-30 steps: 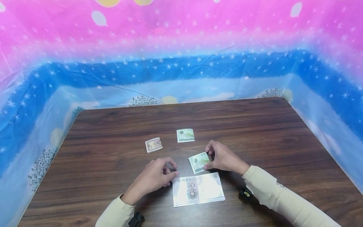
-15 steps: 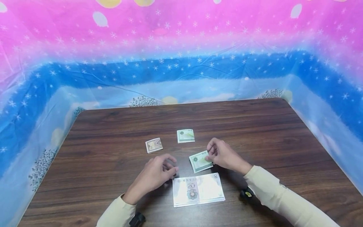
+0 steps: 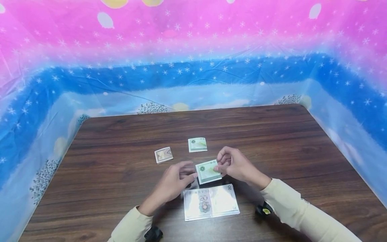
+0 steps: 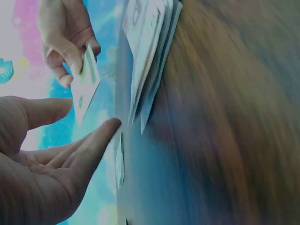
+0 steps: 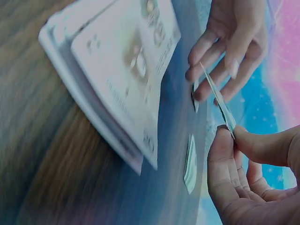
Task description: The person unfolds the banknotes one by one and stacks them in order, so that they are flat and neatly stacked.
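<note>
A folded green banknote (image 3: 205, 173) is pinched at its right end between the thumb and fingers of my right hand (image 3: 240, 164). In the right wrist view it is seen edge-on, raised off the table. My left hand (image 3: 173, 179) is close to the note's left end, thumb and fingers spread apart. In the left wrist view a gap shows between those fingertips (image 4: 112, 124) and the note. Just in front of both hands lies a stack of pale banknotes (image 3: 223, 203), marked 20 on top.
On the dark wooden table (image 3: 121, 134), another folded green note (image 3: 198, 144) lies farther back. A folded brownish note (image 3: 163, 155) is to its left. Behind the table hangs a pink and blue patterned cloth (image 3: 187, 74).
The green note in my right hand has shifted left and is now lifted above the table. My left hand has moved right, toward it. The stack and the other folded notes stay put.
</note>
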### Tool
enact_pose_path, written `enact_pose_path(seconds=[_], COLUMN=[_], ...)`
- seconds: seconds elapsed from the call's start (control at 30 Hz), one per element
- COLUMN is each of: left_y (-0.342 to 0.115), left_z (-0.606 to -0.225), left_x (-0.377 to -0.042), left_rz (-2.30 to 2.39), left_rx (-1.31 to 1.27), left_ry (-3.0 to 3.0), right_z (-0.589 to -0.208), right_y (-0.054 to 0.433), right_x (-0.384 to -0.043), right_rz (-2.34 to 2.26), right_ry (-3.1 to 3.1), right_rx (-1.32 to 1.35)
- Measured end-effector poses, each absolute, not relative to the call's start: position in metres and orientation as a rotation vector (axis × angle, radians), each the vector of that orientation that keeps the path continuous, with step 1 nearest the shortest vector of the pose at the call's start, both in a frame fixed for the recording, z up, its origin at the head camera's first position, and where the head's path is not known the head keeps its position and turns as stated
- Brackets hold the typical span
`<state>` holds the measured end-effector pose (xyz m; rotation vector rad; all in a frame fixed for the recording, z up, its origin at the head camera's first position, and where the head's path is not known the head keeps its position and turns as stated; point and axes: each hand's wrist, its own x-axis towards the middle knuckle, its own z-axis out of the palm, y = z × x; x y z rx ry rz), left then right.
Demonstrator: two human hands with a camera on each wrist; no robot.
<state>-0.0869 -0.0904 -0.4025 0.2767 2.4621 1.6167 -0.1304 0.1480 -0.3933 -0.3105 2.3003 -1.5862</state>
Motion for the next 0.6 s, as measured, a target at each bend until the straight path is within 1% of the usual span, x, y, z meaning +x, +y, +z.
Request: enact_pose_path(seconds=[0.2, 0.33, 0.6], left_y=[-0.083, -0.083, -0.082], left_z=[-0.401, -0.397, -0.391], left_x=[-0.088, -0.088, -0.086], left_rz=[1.906, 1.973, 2.047], left_rx=[0.124, 0.022, -0.029], left_ry=[2.135, 2.071, 2.006], right_z=[-0.391, -0.392, -0.392], right_y=[0.141, 0.140, 0.136], right_x=[-0.125, -0.123, -0.118], right_rz=[-1.682, -1.722, -1.714], right_ry=[2.206, 2.194, 2.198], right_rx=[-0.289, -0.264, -0.182])
